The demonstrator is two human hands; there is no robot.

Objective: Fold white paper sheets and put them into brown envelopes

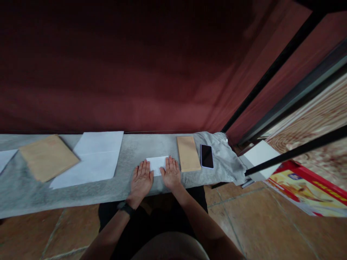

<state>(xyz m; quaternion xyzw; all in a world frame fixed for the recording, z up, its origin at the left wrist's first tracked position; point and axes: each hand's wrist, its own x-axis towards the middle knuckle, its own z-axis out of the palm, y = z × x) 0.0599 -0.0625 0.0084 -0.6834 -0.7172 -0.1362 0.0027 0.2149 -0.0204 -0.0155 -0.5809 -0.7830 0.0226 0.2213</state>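
My left hand [141, 178] and my right hand [171, 173] lie flat, fingers stretched out, on a small folded white paper [157, 162] on the grey cloth-covered table [130, 148]. Both palms press its near edge and only its far part shows between the fingers. A black band sits on my left wrist. Just right of my right hand lies a narrow brown envelope [188, 153], and beside it a black phone [206, 156].
A large white sheet [92, 159] and a bigger brown envelope [48, 157] lie on the table's left part. Another white sheet [5, 158] is at the far left edge. A dark red curtain hangs behind. Tiled floor, a white box [260, 153] and a colourful carton [306, 187] are to the right.
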